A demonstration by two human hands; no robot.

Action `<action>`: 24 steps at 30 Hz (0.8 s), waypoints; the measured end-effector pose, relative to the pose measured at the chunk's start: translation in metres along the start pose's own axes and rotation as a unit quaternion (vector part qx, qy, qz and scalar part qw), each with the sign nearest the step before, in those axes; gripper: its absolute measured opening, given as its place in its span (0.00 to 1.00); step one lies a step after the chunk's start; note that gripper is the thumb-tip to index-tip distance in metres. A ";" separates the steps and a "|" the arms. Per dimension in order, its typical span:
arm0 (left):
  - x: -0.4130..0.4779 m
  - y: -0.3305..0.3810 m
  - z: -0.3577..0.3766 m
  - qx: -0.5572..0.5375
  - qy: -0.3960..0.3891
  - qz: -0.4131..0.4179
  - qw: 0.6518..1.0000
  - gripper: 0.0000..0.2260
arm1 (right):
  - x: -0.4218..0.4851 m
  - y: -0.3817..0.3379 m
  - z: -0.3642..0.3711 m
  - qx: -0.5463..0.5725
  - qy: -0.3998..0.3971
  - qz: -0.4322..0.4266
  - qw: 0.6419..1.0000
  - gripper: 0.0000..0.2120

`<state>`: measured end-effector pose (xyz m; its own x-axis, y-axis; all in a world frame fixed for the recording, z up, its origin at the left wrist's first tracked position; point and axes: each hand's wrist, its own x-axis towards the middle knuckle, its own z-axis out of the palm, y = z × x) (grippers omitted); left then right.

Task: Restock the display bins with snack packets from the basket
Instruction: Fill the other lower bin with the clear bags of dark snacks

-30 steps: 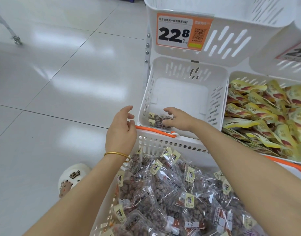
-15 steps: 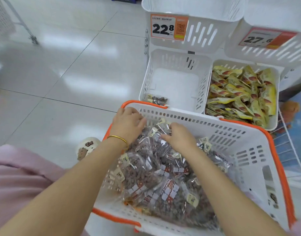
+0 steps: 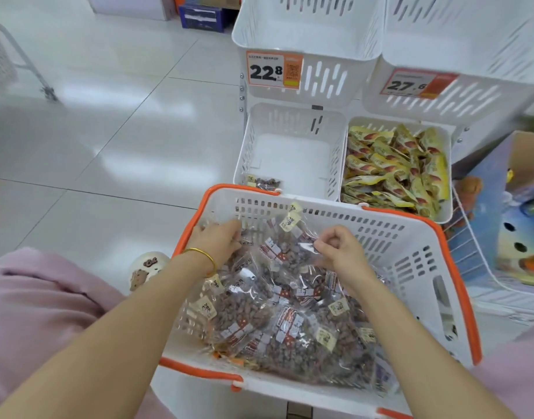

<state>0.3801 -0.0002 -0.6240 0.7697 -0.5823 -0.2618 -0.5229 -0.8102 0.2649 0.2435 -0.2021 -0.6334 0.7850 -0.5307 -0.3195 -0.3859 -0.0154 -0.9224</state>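
A white basket with an orange rim (image 3: 410, 249) sits in front of me, full of clear snack packets (image 3: 290, 322) of brown pieces. My left hand (image 3: 219, 241) grips packets at the basket's far left corner. My right hand (image 3: 339, 252) pinches the top edge of a packet (image 3: 285, 246) near the far wall. Beyond the basket stands a white lower-left display bin (image 3: 293, 152) with one or two brown packets (image 3: 264, 182) in its near left corner.
The lower-right bin (image 3: 445, 213) holds several yellow packets (image 3: 392, 167). Two upper bins carry price tags 22.8 (image 3: 273, 71) and 27.6 (image 3: 410, 84). A cardboard box (image 3: 507, 207) stands at the right. White tiled floor lies to the left, with a cart leg (image 3: 48, 92).
Both hands left the lower-left bin, where packets stayed, and came back into the basket. They now take hold of packets near its far wall. The view has pulled back.
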 end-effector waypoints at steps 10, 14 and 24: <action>0.010 0.025 -0.067 -0.041 0.063 0.032 0.997 0.04 | -0.010 -0.022 -0.017 -0.258 0.042 -0.114 0.958 0.11; 0.008 0.031 -0.094 -0.121 0.008 0.035 0.992 0.04 | -0.018 -0.050 -0.025 -0.170 0.012 -0.146 0.974 0.09; 0.005 0.044 -0.119 -0.182 -0.036 0.048 0.981 0.06 | -0.014 -0.075 -0.052 -0.043 -0.073 -0.151 0.985 0.10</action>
<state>0.4051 -0.0308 -0.5030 0.6886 -0.6684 -0.2814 -0.4156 -0.6817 0.6022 0.2362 -0.2375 -0.5490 0.9292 -0.3635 -0.0666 -0.1584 -0.2291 -0.9604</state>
